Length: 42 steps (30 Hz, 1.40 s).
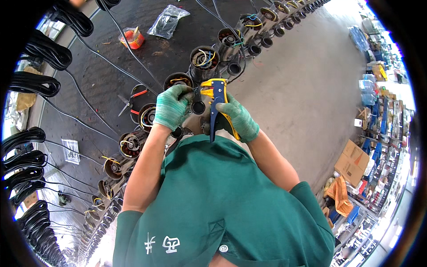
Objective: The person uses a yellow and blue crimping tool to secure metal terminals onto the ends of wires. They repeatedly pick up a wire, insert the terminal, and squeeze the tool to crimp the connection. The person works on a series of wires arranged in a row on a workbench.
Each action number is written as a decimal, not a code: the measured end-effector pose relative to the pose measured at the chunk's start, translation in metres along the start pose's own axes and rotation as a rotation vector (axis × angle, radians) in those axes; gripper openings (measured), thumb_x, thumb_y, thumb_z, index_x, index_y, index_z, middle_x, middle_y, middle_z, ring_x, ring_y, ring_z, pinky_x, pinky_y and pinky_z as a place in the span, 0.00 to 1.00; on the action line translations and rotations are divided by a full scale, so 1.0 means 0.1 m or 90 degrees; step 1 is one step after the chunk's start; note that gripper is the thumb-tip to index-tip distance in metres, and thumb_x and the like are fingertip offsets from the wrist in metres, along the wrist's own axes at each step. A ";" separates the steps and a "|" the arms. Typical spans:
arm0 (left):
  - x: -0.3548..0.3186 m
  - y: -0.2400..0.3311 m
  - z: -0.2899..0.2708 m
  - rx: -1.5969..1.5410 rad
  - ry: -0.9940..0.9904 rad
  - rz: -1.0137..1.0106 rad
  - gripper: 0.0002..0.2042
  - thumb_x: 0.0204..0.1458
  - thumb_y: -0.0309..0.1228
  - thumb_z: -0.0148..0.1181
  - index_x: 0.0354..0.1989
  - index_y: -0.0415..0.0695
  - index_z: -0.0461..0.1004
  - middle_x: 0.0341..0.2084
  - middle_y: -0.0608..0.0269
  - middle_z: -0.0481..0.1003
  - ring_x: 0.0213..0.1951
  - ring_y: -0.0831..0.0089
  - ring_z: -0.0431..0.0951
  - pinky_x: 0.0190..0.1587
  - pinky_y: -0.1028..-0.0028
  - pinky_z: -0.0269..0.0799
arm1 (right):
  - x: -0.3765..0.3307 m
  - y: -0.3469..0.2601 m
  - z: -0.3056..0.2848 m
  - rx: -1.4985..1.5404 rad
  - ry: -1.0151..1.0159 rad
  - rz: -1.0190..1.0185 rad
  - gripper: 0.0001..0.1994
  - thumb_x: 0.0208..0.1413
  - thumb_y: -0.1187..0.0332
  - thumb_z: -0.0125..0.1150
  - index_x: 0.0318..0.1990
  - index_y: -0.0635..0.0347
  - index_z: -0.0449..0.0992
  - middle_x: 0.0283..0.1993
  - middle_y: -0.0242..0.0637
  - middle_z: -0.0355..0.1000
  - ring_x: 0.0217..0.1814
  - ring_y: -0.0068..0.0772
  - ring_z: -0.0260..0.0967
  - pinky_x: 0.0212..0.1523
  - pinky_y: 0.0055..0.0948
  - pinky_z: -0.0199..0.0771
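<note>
In my gloved right hand (pixel 240 119) is a wire stripper (pixel 216 104) with blue and yellow handles, its yellow jaws pointing up and left. My left hand (pixel 172 107), in a green knit glove, is closed with fingertips pinched together just left of the jaws. What the fingertips hold is too small to make out. Under them sits a round black cup-shaped fitting (pixel 198 107) on the side of a motor housing. Behind my left hand stands an open cylindrical motor housing (pixel 178 80) with yellow wires inside. A black cable (pixel 133 55) runs down behind that hand.
Motor housings (pixel 204 58) line the dark table's edge in a long curved row. Red-handled pliers (pixel 132 99), a red container (pixel 133 38) and a clear plastic bag (pixel 168 21) lie on the table. Coiled black cables (pixel 33 84) hang at left. Cardboard boxes (pixel 352 162) stand far right.
</note>
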State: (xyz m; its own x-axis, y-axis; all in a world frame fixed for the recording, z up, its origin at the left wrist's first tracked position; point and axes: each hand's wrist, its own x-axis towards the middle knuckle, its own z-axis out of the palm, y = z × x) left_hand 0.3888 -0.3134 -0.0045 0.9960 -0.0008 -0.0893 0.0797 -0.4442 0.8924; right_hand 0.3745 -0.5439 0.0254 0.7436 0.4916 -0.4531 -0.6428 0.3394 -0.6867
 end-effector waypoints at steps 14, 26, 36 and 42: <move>-0.04 -0.04 0.05 0.032 0.033 0.091 0.11 0.54 0.20 0.69 0.46 0.37 0.84 0.37 0.54 0.84 0.37 0.69 0.84 0.43 0.71 0.79 | 0.06 0.05 0.08 -0.080 0.000 0.026 0.31 0.63 0.56 0.63 0.70 0.57 0.62 0.45 0.37 0.76 0.40 0.30 0.79 0.40 0.33 0.86; -0.02 -0.12 0.01 -0.012 0.007 0.044 0.09 0.57 0.22 0.69 0.46 0.37 0.84 0.38 0.57 0.85 0.36 0.75 0.82 0.41 0.72 0.79 | -0.02 0.22 0.06 0.096 0.082 -0.084 0.30 0.61 0.61 0.62 0.68 0.59 0.63 0.46 0.46 0.77 0.48 0.44 0.80 0.54 0.50 0.83; -0.05 -0.08 -0.04 -0.625 0.086 -0.212 0.17 0.69 0.25 0.51 0.65 0.39 0.63 0.46 0.51 0.79 0.36 0.66 0.84 0.37 0.66 0.87 | -0.30 0.30 0.06 0.071 0.185 -0.108 0.28 0.63 0.62 0.62 0.69 0.55 0.63 0.44 0.42 0.75 0.45 0.39 0.78 0.49 0.41 0.84; 0.24 -0.13 -0.28 -0.418 -0.021 -0.235 0.18 0.70 0.23 0.48 0.67 0.39 0.70 0.47 0.54 0.80 0.34 0.71 0.84 0.34 0.68 0.88 | -0.29 0.23 0.05 0.078 0.149 -0.089 0.29 0.65 0.60 0.62 0.69 0.54 0.60 0.45 0.44 0.75 0.43 0.45 0.80 0.47 0.47 0.85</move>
State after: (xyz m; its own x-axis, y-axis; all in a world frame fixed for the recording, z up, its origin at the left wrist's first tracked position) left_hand 0.4123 -0.2827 -0.0063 0.8990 0.0128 -0.4377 0.4261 0.2045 0.8812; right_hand 0.3373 -0.5461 0.0251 0.8394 0.2394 -0.4879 -0.5381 0.4920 -0.6844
